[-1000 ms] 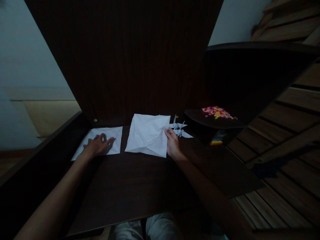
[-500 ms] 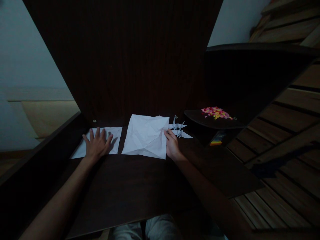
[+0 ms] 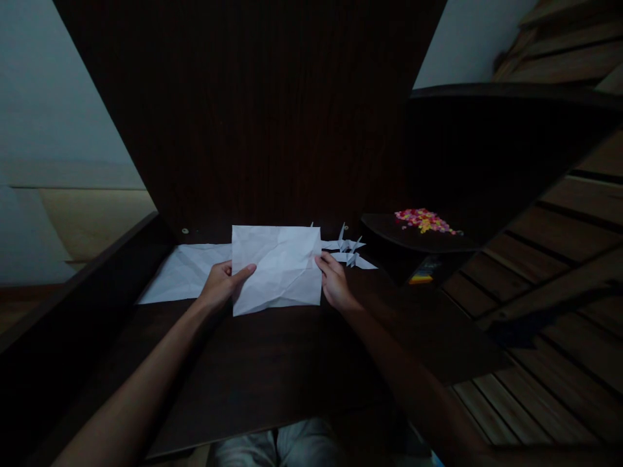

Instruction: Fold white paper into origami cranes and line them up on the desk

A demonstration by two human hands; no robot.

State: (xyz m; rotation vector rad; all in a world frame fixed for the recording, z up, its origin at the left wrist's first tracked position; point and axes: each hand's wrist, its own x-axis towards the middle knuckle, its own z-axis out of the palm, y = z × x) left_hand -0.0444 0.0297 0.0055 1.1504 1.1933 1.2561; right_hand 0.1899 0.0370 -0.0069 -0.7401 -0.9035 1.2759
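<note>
Pretty dim scene, so colours are muted. The creased sheet (image 3: 277,266) reads white with a bluish-grey cast and faint shadow lines across it, and the flat sheet (image 3: 182,275) beside it is the same pale white. The little folded cranes (image 3: 348,250) are white too. The desk (image 3: 253,363) is very dark brown, nearly black, with a fine wood grain. The pile of tiny bits (image 3: 424,220) on the shelf (image 3: 389,230) is pink, red and yellow mixed. The wall (image 3: 48,117) looks pale grey-blue.
</note>
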